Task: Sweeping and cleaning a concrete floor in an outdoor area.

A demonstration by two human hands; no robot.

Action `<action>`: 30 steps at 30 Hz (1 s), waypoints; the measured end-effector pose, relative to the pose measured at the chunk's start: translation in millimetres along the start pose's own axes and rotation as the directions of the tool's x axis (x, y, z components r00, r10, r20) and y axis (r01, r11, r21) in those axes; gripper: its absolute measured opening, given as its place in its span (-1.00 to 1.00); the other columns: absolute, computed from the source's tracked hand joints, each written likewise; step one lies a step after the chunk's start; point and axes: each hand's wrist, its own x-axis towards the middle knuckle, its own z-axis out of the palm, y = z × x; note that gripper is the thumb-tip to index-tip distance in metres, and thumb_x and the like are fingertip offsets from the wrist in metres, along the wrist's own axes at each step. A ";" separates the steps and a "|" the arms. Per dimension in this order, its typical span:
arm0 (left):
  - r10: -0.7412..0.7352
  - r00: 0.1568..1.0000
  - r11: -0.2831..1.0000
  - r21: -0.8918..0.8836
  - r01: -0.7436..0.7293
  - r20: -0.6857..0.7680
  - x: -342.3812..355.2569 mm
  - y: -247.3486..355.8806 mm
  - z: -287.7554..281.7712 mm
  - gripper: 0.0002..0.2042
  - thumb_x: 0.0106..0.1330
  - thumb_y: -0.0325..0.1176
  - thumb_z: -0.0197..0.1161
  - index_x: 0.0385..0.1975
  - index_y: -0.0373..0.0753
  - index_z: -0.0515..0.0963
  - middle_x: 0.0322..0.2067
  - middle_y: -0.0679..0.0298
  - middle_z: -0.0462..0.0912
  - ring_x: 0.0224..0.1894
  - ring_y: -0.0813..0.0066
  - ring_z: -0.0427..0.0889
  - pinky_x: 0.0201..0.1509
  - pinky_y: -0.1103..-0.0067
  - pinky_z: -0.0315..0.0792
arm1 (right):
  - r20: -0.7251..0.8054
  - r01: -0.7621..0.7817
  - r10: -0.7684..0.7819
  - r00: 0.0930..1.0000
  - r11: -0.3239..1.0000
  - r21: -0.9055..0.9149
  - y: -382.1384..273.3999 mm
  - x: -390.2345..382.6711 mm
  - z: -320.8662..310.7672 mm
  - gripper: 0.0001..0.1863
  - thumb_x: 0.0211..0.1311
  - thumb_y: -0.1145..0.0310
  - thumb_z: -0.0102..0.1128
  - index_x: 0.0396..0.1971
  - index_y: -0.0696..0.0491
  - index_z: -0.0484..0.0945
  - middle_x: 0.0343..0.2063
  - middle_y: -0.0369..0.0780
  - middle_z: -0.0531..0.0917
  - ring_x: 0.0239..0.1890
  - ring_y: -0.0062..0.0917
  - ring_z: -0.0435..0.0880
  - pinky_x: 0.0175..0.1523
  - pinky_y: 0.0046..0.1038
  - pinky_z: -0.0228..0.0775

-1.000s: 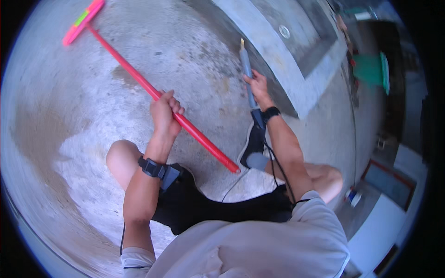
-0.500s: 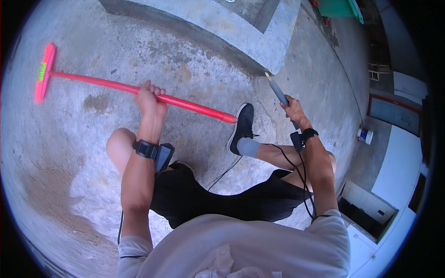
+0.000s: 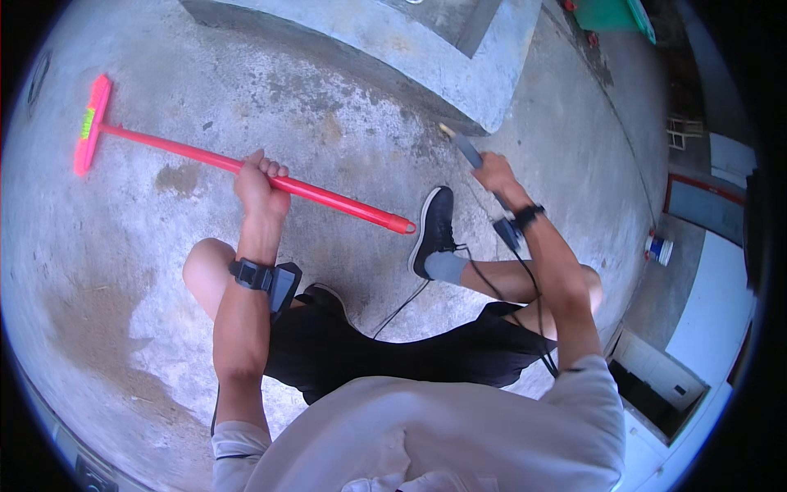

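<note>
My left hand [image 3: 261,184] is closed around the red handle of a broom [image 3: 328,198], at about its middle. The broom's pink-and-yellow bristle head [image 3: 90,125] lies off to the far left. Its free handle end, with a hanging hole, comes close to the inner side of my right shoe [image 3: 436,225]. In my right hand [image 3: 495,174] is a slim grey stick with a pale yellowish tip [image 3: 466,149], tilted up and left. My fingers wrap around it and hide part of its length; its exact kind does not show.
A low concrete ledge [image 3: 500,90] with a sharp corner stands ahead of both hands. Black cables [image 3: 525,287] hang from my right wrist beside my leg. At right are a white bucket [image 3: 658,249] and an open cabinet [image 3: 656,385]; a green container [image 3: 611,18] is far right.
My right hand has moved left and slightly away from me with the grey stick, whose tip has swung left. The broom has shifted slightly; my left hand keeps its grip.
</note>
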 end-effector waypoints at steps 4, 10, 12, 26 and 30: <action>-0.010 0.999 0.999 -0.030 0.012 0.043 -7.2 2.5 8.8 -0.85 0.24 -0.58 0.00 -0.43 -0.18 0.19 -0.71 0.42 0.17 -0.69 0.60 0.20 -0.60 0.56 0.24 | 0.013 -0.094 0.094 0.995 0.969 0.228 -1.0 -43.5 -42.6 -0.65 0.02 0.25 0.20 -0.28 0.23 0.55 -0.41 0.06 0.64 -0.23 -0.10 0.63 -0.06 -0.19 0.43; -0.025 0.999 0.999 -0.031 0.027 0.046 -5.8 -10.1 13.0 -0.85 0.23 -0.57 -0.01 -0.41 -0.15 0.20 -0.70 0.41 0.19 -0.69 0.58 0.21 -0.61 0.55 0.24 | -0.083 -0.033 0.059 0.995 0.959 0.281 -50.0 53.2 2.4 -0.60 -0.09 0.30 0.30 -0.25 0.25 0.57 -0.54 -0.06 0.64 -0.56 -0.34 0.67 -0.53 -0.34 0.51; -0.040 0.998 0.999 -0.022 0.041 0.058 -2.3 -13.2 9.6 -0.85 0.22 -0.58 -0.01 -0.41 -0.15 0.20 -0.70 0.40 0.19 -0.69 0.57 0.22 -0.61 0.54 0.25 | -0.061 -0.115 0.148 0.987 0.922 0.369 -63.3 80.6 33.1 -0.59 -0.11 0.25 0.31 -0.31 0.27 0.57 -0.51 0.00 0.65 -0.49 -0.31 0.68 -0.42 -0.31 0.53; -0.012 0.998 0.999 -0.040 0.015 0.061 -6.8 -6.2 19.8 -0.82 0.23 -0.57 0.02 -0.47 -0.14 0.19 -0.72 0.43 0.15 -0.70 0.59 0.19 -0.59 0.56 0.24 | 0.040 -0.162 0.161 0.986 0.882 0.442 -110.0 39.9 -34.9 -0.55 0.00 0.32 0.26 -0.07 0.19 0.52 -0.49 -0.12 0.65 -0.61 -0.43 0.63 -0.57 -0.41 0.48; -0.035 0.999 0.999 -0.028 0.035 0.006 -13.1 -6.3 11.1 -0.82 0.22 -0.58 0.02 -0.47 -0.14 0.18 -0.72 0.42 0.15 -0.70 0.59 0.18 -0.59 0.56 0.24 | -0.147 0.088 -0.039 0.988 0.934 0.345 -90.5 49.5 18.0 -0.51 -0.02 0.29 0.26 -0.05 0.18 0.49 -0.48 -0.04 0.64 -0.58 -0.31 0.65 -0.46 -0.35 0.50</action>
